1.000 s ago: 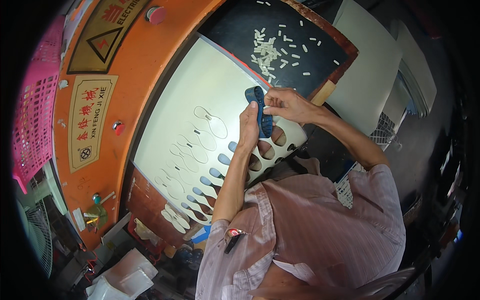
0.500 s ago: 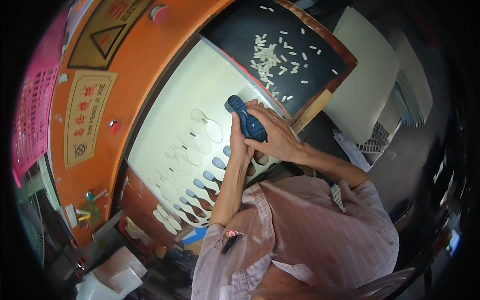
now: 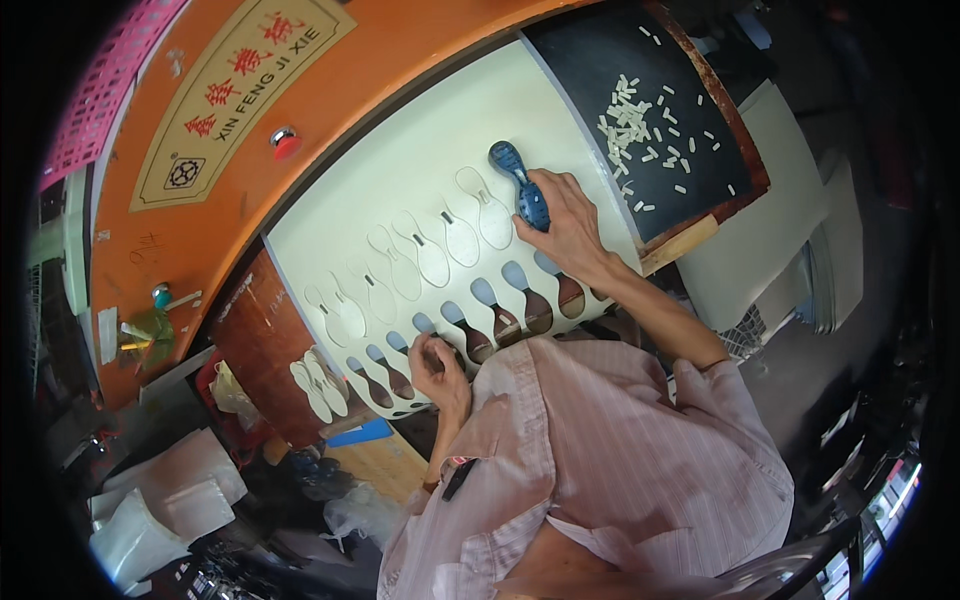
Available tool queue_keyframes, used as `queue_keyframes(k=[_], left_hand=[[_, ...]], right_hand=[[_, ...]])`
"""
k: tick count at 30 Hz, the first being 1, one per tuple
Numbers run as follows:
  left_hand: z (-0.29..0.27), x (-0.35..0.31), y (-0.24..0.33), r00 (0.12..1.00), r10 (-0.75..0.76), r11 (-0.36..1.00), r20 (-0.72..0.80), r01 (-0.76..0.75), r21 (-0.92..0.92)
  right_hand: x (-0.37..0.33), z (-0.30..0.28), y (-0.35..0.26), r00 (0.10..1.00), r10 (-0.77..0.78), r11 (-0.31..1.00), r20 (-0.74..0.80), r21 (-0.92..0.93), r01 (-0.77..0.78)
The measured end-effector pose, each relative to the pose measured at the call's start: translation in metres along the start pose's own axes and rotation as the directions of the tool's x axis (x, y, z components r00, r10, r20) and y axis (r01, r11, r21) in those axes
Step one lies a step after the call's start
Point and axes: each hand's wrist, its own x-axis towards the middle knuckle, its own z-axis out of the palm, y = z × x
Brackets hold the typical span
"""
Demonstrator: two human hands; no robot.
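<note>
A pale sheet (image 3: 380, 190) bears a row of sole-shaped outlines, several with a small dark bar at the waist. Along its near side runs a row of sole-shaped holes (image 3: 536, 312). My right hand (image 3: 565, 225) grips a blue sole-shaped cutting die (image 3: 517, 180) by its near end, at the right of the outlined row. The die lies on or just above the sheet; which, I cannot tell. My left hand (image 3: 440, 378) is at the sheet's near edge beside the holes, its fingers curled with a dark gap between thumb and fingers.
Small pale strips (image 3: 628, 120) are scattered on a black board (image 3: 570, 50) at the right. An orange machine beam (image 3: 350, 80) with a red button (image 3: 285, 143) spans the far side. Cut pale soles (image 3: 318, 388) lie at the left, by a brown board (image 3: 245, 345).
Both hands were together around the die. Now my right hand alone has it, farther right over the sheet, while my left hand has moved toward the near left. The view has shifted.
</note>
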Motion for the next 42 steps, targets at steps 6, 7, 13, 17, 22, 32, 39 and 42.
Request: queue_keyframes(k=[6,7,13,17,22,32,39,42], left_hand=[[-0.017,-0.010,-0.028,0.993,0.103,0.959,-0.060,-0.083,0.273],[-0.018,-0.011,-0.030,0.991,0.088,0.966,-0.098,-0.061,0.253],[-0.023,-0.012,-0.021,0.986,-0.101,0.952,-0.133,0.134,0.274],[-0.022,-0.015,-0.013,0.988,-0.137,0.959,-0.074,0.151,0.241],[-0.007,-0.002,-0.027,0.987,-0.060,0.972,-0.148,0.091,0.214],[0.012,0.119,-0.043,0.956,0.260,0.957,-0.137,-0.237,0.167],[-0.001,0.125,-0.013,0.953,0.283,0.915,-0.111,-0.234,0.328],[-0.004,0.129,-0.011,0.925,0.371,0.851,-0.079,-0.305,0.428]], right_hand=[[-0.005,0.009,-0.002,0.996,0.020,0.993,0.085,-0.116,-0.011],[-0.006,0.008,-0.002,0.995,0.020,0.993,0.100,-0.120,-0.008],[-0.005,0.008,-0.003,0.995,0.010,0.988,0.094,-0.157,0.005],[-0.005,0.013,0.000,0.997,-0.025,0.982,0.079,-0.183,0.039],[0.008,0.018,0.004,0.998,-0.002,0.986,0.067,-0.164,0.013],[0.091,0.009,0.012,0.989,0.024,0.993,-0.148,0.115,-0.007],[0.094,-0.096,-0.034,0.813,-0.132,0.937,-0.568,0.197,0.290],[0.079,-0.102,-0.032,0.790,-0.210,0.952,-0.576,0.062,0.298]])
